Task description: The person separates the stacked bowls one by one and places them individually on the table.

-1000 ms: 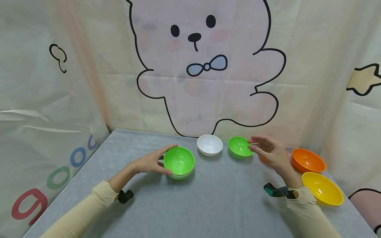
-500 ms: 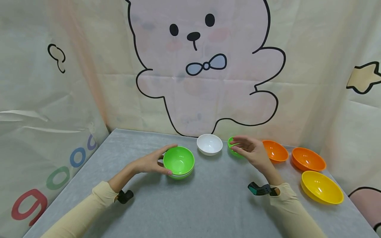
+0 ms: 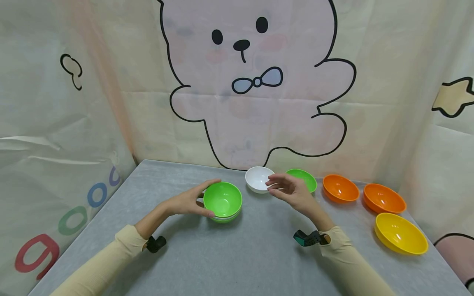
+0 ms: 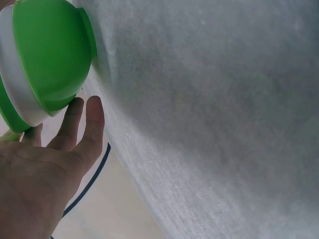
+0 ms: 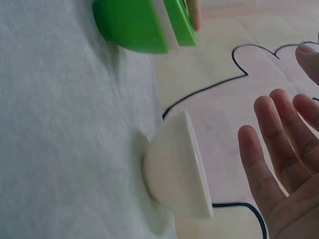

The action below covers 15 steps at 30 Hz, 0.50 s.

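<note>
A stack of nested bowls (image 3: 223, 200) stands on the table, a green one on top, a white one in the middle and a green one at the bottom. My left hand (image 3: 189, 201) holds the stack from its left side, thumb at the near rim and fingers behind. In the left wrist view the white layer of the stacked bowls (image 4: 22, 74) shows between the green ones. My right hand (image 3: 290, 192) is raised by a single white bowl (image 3: 255, 179), fingers loosely bent and holding nothing. The right wrist view shows a gap between that hand (image 5: 289, 164) and the white bowl (image 5: 174, 169).
Behind my right hand sits a green bowl (image 3: 305, 179), partly hidden. Farther right are two orange bowls (image 3: 340, 189) and a yellow bowl (image 3: 401, 233) near the right edge of the grey-covered table (image 3: 237, 259). A printed curtain (image 3: 296, 123) hangs behind.
My right hand has moved left, from beside the orange bowls past the green bowl to the white bowl. My left hand and the stack have stayed in place.
</note>
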{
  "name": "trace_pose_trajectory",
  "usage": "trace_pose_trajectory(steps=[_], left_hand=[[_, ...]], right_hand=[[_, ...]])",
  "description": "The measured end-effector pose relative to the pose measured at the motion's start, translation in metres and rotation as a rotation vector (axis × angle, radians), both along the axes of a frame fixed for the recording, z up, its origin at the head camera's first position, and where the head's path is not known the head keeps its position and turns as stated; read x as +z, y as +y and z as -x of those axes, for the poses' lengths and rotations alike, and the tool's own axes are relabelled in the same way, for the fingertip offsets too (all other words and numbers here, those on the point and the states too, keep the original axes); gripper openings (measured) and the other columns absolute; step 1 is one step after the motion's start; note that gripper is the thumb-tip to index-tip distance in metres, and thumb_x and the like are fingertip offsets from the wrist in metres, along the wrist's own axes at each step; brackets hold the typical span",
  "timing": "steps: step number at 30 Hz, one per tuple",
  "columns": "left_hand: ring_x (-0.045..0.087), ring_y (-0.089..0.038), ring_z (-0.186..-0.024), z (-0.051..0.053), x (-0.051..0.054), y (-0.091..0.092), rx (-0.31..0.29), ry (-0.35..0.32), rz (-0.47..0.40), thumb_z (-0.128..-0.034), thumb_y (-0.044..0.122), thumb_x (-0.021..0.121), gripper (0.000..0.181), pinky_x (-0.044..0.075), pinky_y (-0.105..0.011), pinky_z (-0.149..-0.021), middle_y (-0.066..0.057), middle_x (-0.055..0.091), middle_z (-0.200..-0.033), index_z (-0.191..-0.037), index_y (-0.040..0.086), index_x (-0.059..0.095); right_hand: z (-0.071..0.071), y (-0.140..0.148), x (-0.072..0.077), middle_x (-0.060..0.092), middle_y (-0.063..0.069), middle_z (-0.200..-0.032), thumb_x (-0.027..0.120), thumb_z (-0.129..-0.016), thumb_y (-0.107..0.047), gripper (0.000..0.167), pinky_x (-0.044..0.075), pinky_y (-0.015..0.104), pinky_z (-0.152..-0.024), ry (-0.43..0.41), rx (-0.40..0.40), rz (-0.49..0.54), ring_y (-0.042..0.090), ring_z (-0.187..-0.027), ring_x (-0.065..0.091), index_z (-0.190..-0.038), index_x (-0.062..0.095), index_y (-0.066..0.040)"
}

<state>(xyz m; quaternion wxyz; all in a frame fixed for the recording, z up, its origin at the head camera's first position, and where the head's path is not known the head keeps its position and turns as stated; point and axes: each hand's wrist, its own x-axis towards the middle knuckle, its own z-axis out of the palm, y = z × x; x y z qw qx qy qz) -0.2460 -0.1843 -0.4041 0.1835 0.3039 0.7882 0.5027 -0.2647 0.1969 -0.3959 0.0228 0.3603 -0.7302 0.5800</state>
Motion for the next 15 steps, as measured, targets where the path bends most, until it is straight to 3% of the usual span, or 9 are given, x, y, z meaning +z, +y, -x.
trace_pose_trajectory(steps=[5, 15], left_hand=[[0.043, -0.044, -0.134, 0.000, -0.001, 0.000, -0.003, 0.008, -0.006, -0.0843, 0.018, 0.086, 0.101, 0.049, -0.047, -0.098, -0.016, 0.031, -0.154, -0.162, 0.023, 0.022], [0.044, -0.043, -0.133, 0.000, 0.000, 0.001, 0.003, 0.009, 0.003, -0.0839, 0.018, 0.086, 0.101, 0.049, -0.047, -0.098, -0.015, 0.032, -0.154, -0.162, 0.023, 0.022]], right_hand=[[0.002, -0.015, -0.006, 0.063, 0.030, -0.119, 0.071, -0.090, 0.011, 0.042, 0.056, 0.036, -0.088, -0.008, 0.067, 0.013, 0.054, -0.103, 0.061, -0.129, 0.057, 0.013], [-0.001, -0.036, -0.014, 0.057, 0.026, -0.132, 0.074, -0.089, 0.008, 0.051, 0.053, 0.049, -0.093, -0.040, 0.100, -0.017, 0.053, -0.114, 0.057, -0.136, 0.053, 0.010]])
